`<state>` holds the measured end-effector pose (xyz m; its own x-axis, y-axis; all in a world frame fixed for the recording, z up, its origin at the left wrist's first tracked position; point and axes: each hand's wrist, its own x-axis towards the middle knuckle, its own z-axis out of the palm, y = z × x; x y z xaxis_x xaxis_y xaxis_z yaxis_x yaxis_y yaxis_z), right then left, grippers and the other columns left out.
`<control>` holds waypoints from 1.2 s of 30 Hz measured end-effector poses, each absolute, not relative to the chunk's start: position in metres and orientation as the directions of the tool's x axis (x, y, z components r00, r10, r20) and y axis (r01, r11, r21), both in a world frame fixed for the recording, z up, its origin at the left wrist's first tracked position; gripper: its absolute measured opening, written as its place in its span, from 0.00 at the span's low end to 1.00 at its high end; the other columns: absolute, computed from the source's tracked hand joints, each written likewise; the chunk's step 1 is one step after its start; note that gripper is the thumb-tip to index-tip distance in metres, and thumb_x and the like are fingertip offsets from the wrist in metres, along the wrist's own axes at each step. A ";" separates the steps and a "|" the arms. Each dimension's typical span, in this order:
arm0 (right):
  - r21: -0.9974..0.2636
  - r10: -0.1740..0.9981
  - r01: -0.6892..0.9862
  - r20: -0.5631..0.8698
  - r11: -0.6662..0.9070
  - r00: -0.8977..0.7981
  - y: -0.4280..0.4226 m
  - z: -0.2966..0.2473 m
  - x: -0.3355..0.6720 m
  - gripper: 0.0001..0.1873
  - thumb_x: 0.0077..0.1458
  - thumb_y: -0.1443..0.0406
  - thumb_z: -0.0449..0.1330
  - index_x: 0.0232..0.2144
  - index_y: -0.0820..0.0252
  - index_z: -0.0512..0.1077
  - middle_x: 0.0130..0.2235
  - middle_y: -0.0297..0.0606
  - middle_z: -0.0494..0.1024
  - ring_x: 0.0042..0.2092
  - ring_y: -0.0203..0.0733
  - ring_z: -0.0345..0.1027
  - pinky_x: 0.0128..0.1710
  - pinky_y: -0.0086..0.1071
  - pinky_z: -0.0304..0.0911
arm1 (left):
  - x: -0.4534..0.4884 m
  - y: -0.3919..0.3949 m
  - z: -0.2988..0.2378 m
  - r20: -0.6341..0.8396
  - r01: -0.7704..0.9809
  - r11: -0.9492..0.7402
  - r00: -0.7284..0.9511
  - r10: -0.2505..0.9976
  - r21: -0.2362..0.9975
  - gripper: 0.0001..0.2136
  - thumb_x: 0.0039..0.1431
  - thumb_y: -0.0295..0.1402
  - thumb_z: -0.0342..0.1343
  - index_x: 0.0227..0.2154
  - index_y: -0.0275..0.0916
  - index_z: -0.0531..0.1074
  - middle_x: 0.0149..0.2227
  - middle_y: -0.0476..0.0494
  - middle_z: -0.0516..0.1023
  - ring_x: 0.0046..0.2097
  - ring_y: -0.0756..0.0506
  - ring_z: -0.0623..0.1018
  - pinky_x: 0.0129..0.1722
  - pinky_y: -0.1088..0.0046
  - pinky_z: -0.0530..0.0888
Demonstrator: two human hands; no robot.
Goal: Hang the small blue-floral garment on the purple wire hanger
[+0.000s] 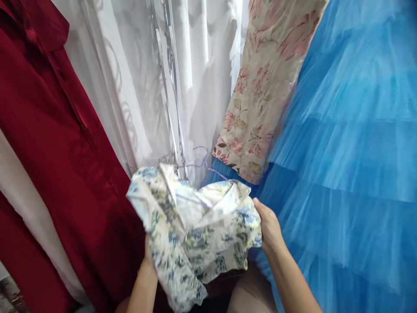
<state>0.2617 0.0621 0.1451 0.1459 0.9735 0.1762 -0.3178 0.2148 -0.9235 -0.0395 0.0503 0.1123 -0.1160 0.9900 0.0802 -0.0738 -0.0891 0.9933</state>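
One blue-flowered blouse (195,230) on one lilac hanger (202,163), bunched, hanging roughly upright in front of the rack. The right hand (269,226) closes its grip on the blouse's right edge; the left hand (148,261) is hidden beneath it, grip unclear. Behind hang one red garment (58,152), white sheer (137,87), one pink-floral dress (260,95), one blue tulle skirt (352,152).

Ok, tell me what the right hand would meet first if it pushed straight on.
Probably the floral shirt that the right hand already grips; beyond it, the wire hanger, though depth is unclear.
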 end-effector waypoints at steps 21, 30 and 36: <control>-0.855 0.746 0.189 0.514 0.482 0.424 0.035 0.116 0.208 0.15 0.60 0.53 0.56 0.43 0.54 0.68 0.43 0.43 0.73 0.46 0.51 0.67 0.45 0.41 0.62 | -0.022 -0.001 -0.018 -0.164 -0.376 -0.015 -0.437 0.884 0.926 0.21 0.50 0.37 0.61 0.49 0.43 0.69 0.55 0.39 0.74 0.61 0.38 0.69 0.59 0.62 0.68; -0.976 0.936 0.056 0.186 0.212 -0.300 0.024 0.064 0.133 0.16 0.59 0.52 0.58 0.25 0.54 0.62 0.20 0.30 0.68 0.24 0.41 0.62 0.26 0.34 0.56 | -0.025 -0.009 -0.010 -0.202 -0.407 0.031 -0.385 0.900 0.913 0.22 0.51 0.36 0.60 0.50 0.43 0.69 0.48 0.40 0.78 0.56 0.38 0.74 0.53 0.62 0.72; -0.996 0.958 -0.053 0.083 0.071 -0.275 0.021 0.059 0.138 0.19 0.56 0.53 0.61 0.23 0.56 0.62 0.16 0.29 0.67 0.18 0.33 0.53 0.21 0.29 0.47 | -0.026 -0.018 -0.005 0.261 0.059 -0.330 -0.747 0.612 0.942 0.19 0.54 0.36 0.59 0.48 0.41 0.64 0.47 0.41 0.72 0.48 0.41 0.75 0.48 0.63 0.72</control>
<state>0.1383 0.0215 0.0595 -0.2752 0.9578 0.0826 -0.0528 0.0707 -0.9961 -0.0256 -0.0175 -0.0054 -0.7466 0.6119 0.2610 0.0592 -0.3297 0.9422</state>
